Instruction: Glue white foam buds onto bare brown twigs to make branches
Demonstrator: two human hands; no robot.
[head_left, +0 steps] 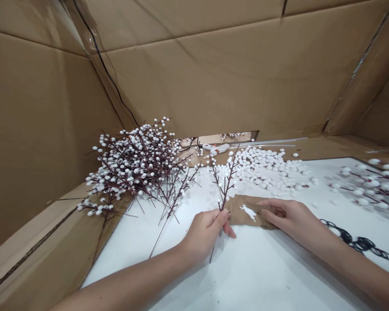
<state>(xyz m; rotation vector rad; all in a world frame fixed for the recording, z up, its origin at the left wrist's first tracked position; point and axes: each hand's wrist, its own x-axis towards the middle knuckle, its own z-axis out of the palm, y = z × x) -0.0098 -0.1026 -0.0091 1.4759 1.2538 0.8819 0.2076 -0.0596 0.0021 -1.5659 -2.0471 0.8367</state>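
Observation:
My left hand (209,229) is closed round a dark brown artificial berry branch (225,190). Its forked twigs point up and away, a few with white berries, and the lower stem sticks out below my fingers. Just right of it lies a piece of brown cardboard (236,212) with a white blob of glue (248,212) on it. At the cardboard's right edge my right hand (287,216) has thumb and fingers pinched together. Whatever is between those fingertips is hidden.
Berried branches (139,160) are heaped at the left, with barer twigs (175,194) beside them. Loose white berries (262,166) spread behind the hands. A glue gun (215,149) lies at the back. Black rings (363,244) and more berried branches (376,181) are right. Cardboard walls (214,77) surround the white board (246,276).

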